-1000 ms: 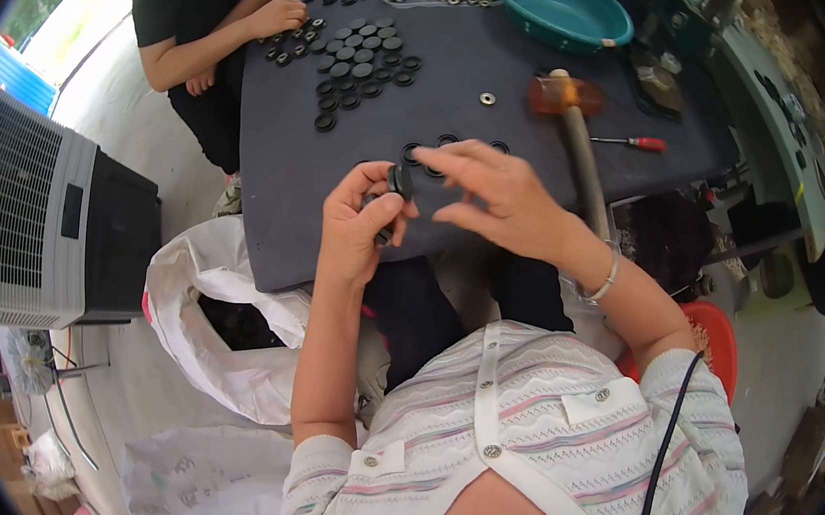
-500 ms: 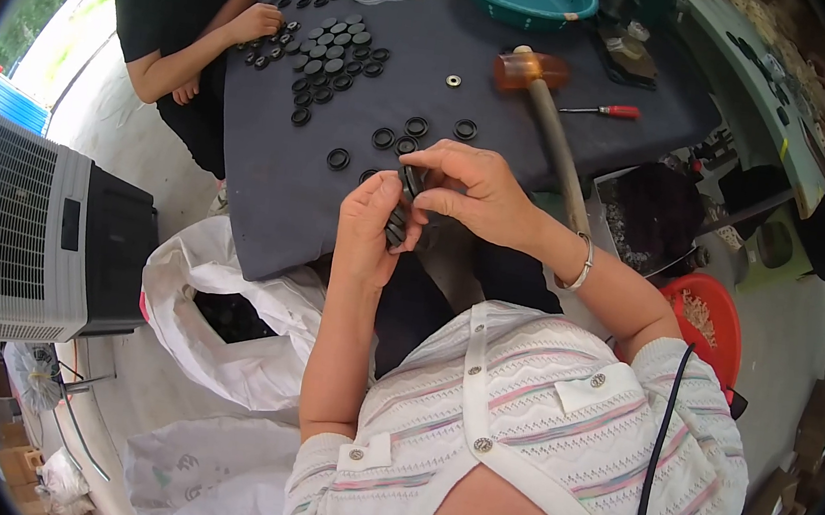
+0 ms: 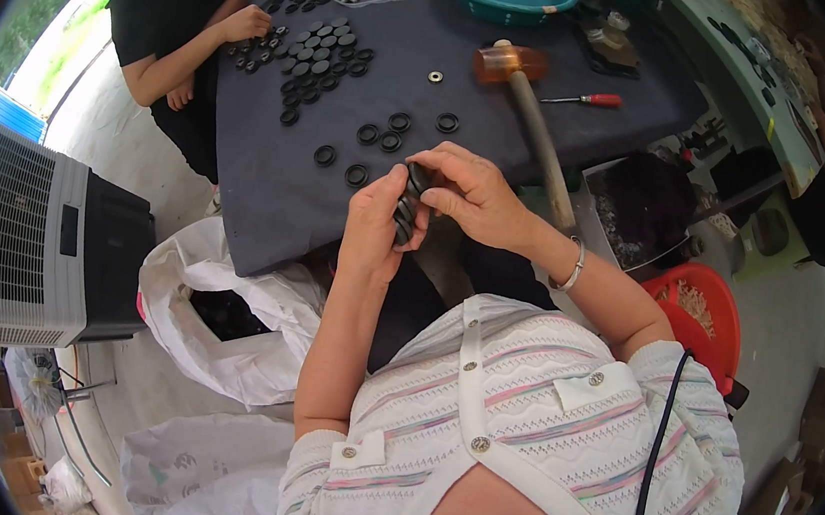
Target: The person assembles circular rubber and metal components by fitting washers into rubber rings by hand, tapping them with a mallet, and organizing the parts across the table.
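Lying in a short row, several black round pieces [image 3: 403, 221] are gripped in the curled fingers of the left hand [image 3: 373, 211], above the near edge of the dark table [image 3: 258, 196]. At the row's upper end, a black disc [image 3: 419, 178] is pinched between the thumb and fingers of the right hand [image 3: 476, 194]. Black rings [image 3: 356, 175] are scattered just beyond the hands; a mallet [image 3: 538, 130] is laid to the right.

Bright daylight from upper left, glaring white opening [image 3: 61, 40], softly lit tabletop [image 3: 253, 196], fisheye-bent edges, black corners.
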Motion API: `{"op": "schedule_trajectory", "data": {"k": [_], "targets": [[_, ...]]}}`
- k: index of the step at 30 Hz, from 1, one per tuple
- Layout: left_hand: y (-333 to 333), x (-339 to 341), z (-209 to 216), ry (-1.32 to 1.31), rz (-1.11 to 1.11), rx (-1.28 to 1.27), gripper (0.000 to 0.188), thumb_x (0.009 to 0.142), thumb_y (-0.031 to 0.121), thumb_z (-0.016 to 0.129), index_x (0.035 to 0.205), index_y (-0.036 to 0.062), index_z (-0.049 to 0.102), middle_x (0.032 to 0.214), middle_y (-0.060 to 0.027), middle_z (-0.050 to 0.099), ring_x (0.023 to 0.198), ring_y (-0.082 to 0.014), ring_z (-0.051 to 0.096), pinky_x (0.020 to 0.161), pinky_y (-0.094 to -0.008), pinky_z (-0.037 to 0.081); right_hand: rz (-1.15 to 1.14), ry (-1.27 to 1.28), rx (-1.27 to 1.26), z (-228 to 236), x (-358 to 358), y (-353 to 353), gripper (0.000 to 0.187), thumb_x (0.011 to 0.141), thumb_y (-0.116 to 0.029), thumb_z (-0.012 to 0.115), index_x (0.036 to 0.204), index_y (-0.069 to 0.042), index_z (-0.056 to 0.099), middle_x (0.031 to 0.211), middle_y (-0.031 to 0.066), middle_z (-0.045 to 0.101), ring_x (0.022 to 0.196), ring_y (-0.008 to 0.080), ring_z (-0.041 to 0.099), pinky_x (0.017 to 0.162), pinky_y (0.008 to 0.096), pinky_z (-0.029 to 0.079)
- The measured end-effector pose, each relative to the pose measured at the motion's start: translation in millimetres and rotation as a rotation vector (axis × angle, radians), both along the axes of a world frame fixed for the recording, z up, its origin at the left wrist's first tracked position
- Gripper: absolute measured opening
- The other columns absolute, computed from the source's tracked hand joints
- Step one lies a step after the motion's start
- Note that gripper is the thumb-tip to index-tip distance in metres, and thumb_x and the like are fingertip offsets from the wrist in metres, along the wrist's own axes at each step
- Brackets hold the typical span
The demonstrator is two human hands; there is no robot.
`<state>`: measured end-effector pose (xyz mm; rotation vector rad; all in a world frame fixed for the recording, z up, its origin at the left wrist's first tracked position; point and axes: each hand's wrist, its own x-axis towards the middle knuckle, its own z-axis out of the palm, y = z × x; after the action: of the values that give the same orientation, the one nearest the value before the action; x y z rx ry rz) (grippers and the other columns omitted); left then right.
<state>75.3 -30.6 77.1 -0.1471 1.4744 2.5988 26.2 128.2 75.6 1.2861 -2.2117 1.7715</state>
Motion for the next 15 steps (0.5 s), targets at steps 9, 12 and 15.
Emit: {"op": "schedule_trajectory", "data": {"k": [9,12,15], "targets": [[28.4,-8.3,-12.3,-0.16,0.043,0.131,0.045,0.099,0.042,0.042,0.092,0.0011,0.058,0.062,-0.0086,0.053,0.041,-0.0149,0.044,0.034,-0.0227,0.031,-0.174,-0.388,-0.589,28.1,-29.4,98.2,0.03,0.093,-0.006,0.053,0.123,0.0,0.053,0.096,0.0074,0.059,0.073,0.0143,0.059,0.067,0.0273,0.049],[33.6,-11.5,-21.6,-0.125,-0.086,0.254,0.041,0.099,0.04,0.042,0.096,0.0011,0.056,0.072,-0.0117,0.058,0.044,-0.0174,0.048,0.037,-0.0245,0.03,-0.388,-0.17,-0.952,62.8,-60.8,199.9,0.021,0.093,-0.005,0.051,0.112,0.003,0.057,0.091,0.0085,0.063,0.073,0.0154,0.061,0.067,0.0296,0.052],[39.5,-15.6,-33.6,-0.119,-0.154,0.26,0.033,0.098,0.033,0.046,0.102,0.0015,0.055,0.079,-0.013,0.059,0.047,-0.018,0.049,0.038,-0.0244,0.032,-0.765,0.019,-0.936,91.3,-72.6,297.2,0.023,0.092,-0.006,0.055,0.113,0.004,0.057,0.091,0.0073,0.062,0.073,0.0142,0.06,0.065,0.0287,0.054]]}}
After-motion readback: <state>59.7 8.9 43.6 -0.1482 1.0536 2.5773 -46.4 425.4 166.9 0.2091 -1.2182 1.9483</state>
